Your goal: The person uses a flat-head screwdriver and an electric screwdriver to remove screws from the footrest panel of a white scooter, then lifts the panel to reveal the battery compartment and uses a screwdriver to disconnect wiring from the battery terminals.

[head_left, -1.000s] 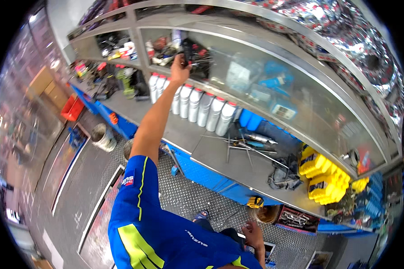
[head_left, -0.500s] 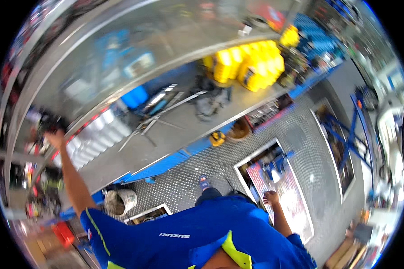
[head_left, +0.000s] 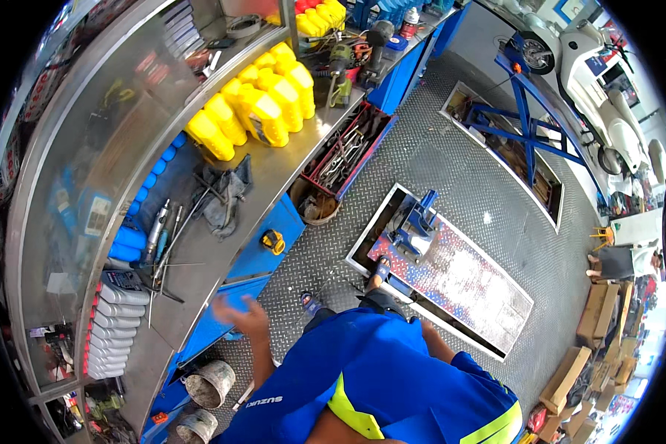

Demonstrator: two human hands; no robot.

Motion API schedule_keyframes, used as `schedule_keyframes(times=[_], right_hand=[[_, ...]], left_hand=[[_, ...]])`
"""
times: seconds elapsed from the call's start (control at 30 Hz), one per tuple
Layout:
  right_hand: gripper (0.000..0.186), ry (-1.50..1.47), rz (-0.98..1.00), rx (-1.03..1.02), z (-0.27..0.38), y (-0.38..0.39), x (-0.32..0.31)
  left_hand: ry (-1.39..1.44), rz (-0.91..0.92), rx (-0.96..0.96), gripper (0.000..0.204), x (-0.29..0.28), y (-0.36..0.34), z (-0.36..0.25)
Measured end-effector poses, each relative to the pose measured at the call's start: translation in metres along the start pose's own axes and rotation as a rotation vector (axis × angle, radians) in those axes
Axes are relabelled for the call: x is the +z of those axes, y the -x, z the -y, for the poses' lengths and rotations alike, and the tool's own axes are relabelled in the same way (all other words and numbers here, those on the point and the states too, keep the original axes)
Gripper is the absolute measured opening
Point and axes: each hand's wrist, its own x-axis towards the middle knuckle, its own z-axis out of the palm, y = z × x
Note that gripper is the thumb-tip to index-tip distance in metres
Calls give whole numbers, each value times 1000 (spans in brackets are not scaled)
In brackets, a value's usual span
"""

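My left hand [head_left: 238,314], blurred by motion, is in front of the blue cabinet doors [head_left: 266,237] with fingers apart and nothing visible in them. Beside it on the steel counter [head_left: 181,296] lie metal rods and tools [head_left: 159,244], a crumpled dark grey item [head_left: 222,200] and a row of grey bottles [head_left: 115,333] with red caps. Yellow containers [head_left: 259,111] and blue containers [head_left: 126,240] stand farther along. My right forearm [head_left: 440,344] shows past my blue shirt; its hand is hidden behind my body.
An open tool drawer [head_left: 344,155] and a bucket [head_left: 209,383] line the counter. Sunken lift plates [head_left: 488,288] lie in the chequered floor. A white scooter [head_left: 596,103] stands by a raised blue lift [head_left: 525,122]. Cardboard boxes [head_left: 599,311] and a person [head_left: 618,263] are at the right.
My view has swung right toward the scooter and floor. My left hand has come out of the upper cabinet, away from the dark object there, and down beside the counter.
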Motion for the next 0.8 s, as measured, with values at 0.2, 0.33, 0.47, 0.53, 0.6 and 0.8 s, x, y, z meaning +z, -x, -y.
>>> schedule_keyframes(times=[0.2,0.33,0.47,0.53,0.6,0.8], right_hand=[[40,-936,-18,156,39,-113,-95],[24,-1138,31,24,81,-113,-192],[24,-1324,-60,-82,34,-124,-239],[15,-1427,-60,-46,25,-119,-246],[14,-1579,-111,175,25,-76,-238],[30,-1266,53,283,-108,-74,-109]], left_hand=[[427,658,155,38,67,-44,-169],[335,819,89,25,112,-52,-203],[243,757,100,39,166,-37,-244],[147,853,78,30,204,-29,-254],[167,851,95,32,243,-28,-275],[-94,1270,-81,60,393,-21,-262]])
